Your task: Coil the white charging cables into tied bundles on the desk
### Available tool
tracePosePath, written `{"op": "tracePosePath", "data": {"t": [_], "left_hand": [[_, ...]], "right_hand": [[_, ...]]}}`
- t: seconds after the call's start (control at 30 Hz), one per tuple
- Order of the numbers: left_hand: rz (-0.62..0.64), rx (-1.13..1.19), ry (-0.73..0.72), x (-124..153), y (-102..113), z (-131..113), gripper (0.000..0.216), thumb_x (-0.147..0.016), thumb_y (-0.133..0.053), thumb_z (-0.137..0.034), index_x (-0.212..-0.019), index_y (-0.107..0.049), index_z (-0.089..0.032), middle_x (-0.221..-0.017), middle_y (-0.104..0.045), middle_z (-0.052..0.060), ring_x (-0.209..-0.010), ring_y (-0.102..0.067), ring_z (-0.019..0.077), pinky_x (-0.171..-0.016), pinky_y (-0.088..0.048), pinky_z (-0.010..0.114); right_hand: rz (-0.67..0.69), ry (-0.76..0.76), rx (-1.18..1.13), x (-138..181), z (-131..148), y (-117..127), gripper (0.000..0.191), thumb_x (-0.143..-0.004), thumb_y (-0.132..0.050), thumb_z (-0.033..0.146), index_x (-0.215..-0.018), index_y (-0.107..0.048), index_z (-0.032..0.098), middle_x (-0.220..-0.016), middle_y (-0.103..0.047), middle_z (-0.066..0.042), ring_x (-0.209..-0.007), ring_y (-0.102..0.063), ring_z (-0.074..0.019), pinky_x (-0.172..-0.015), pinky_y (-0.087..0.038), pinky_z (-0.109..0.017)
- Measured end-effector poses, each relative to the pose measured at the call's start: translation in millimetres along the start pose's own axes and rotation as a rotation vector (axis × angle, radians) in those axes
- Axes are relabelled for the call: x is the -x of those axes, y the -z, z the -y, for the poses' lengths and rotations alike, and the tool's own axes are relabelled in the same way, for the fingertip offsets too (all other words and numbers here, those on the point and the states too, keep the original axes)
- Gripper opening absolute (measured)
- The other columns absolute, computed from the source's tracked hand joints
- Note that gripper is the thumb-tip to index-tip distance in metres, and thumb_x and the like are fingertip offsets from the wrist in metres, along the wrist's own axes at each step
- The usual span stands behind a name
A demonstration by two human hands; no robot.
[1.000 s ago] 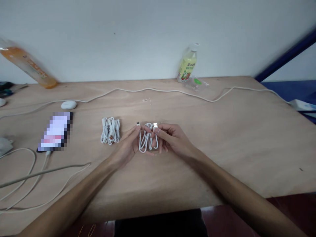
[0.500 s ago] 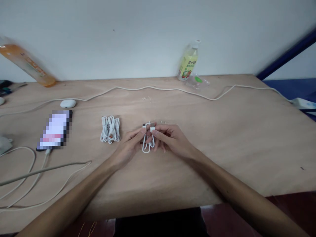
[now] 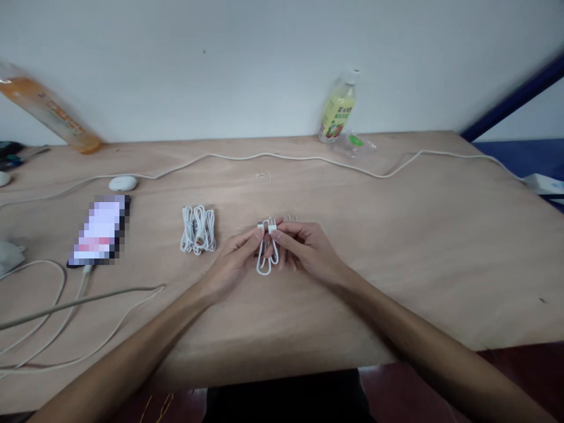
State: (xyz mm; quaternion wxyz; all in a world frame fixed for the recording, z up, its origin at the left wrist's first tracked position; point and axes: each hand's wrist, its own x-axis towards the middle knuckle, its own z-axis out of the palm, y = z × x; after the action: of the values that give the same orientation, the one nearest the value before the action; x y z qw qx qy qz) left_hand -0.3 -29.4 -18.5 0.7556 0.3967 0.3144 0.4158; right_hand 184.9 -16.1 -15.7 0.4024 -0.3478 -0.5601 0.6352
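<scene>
A short white USB cable (image 3: 263,272) hangs in a loop between my two hands, held just above the table. My left hand (image 3: 235,252) pinches one plug end between thumb and fingers. Right beside it, my right hand (image 3: 306,244) grips the other end, its USB plug pointing away from me. The two plugs are close together, side by side. Left of my hands lies a bunch of coiled white cables (image 3: 198,230). Some thin metal-looking bits (image 3: 292,218) are partly visible just past my right fingers; I cannot tell what they are.
On the left lie a phone (image 3: 100,230) on a charging cable and a white earbud case (image 3: 123,183). A long white cord (image 3: 264,155) crosses the table. An orange bottle (image 3: 53,114) and a yellow-green bottle (image 3: 338,111) lean on the wall, a clear plastic wrapper (image 3: 356,145) beside the latter.
The plugs have turned slightly in my fingers, and the right one now shows a brighter face. The view has shifted a little; both hands keep their hold on the cable.
</scene>
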Motion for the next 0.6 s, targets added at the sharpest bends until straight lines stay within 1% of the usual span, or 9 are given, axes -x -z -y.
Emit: {"op": "tracePosePath", "data": {"t": [0.13, 0.3, 0.6], "left_hand": [[-0.001, 0.003, 0.001, -0.1, 1.1, 1.3, 0.050, -0.102, -0.074, -0.049, -0.140, -0.078, -0.017, -0.082, -0.058, 0.001, -0.081, -0.060, 0.0193, -0.084, -0.049, 0.037], [0.000, -0.015, -0.008, -1.0, 3.8, 4.6, 0.051, -0.102, -0.073, -0.052, -0.140, -0.078, -0.019, -0.083, -0.059, 0.001, -0.080, -0.061, 0.0192, -0.082, -0.050, 0.036], [-0.018, -0.067, -0.014, -1.3, 5.0, 7.2, 0.055, -0.100, -0.074, -0.057, -0.141, -0.078, -0.020, -0.083, -0.058, 0.001, -0.080, -0.062, 0.0190, -0.080, -0.053, 0.036]], "right_hand": [[-0.007, -0.005, 0.010, 0.5, 0.2, -0.2, 0.048, -0.098, -0.072, 0.066, -0.080, -0.077, 0.021, -0.060, -0.066, 0.002, -0.049, -0.058, -0.0106, -0.042, -0.043, -0.021], [-0.010, 0.016, 0.002, 0.2, -2.6, -0.5, 0.049, -0.098, -0.072, 0.066, -0.079, -0.076, 0.021, -0.063, -0.070, 0.001, -0.048, -0.058, -0.0093, -0.042, -0.042, -0.020], [-0.008, 0.010, 0.033, 0.3, -4.8, -0.3, 0.049, -0.101, -0.070, 0.064, -0.079, -0.076, 0.020, -0.065, -0.071, 0.000, -0.049, -0.059, -0.0096, -0.042, -0.042, -0.020]]}}
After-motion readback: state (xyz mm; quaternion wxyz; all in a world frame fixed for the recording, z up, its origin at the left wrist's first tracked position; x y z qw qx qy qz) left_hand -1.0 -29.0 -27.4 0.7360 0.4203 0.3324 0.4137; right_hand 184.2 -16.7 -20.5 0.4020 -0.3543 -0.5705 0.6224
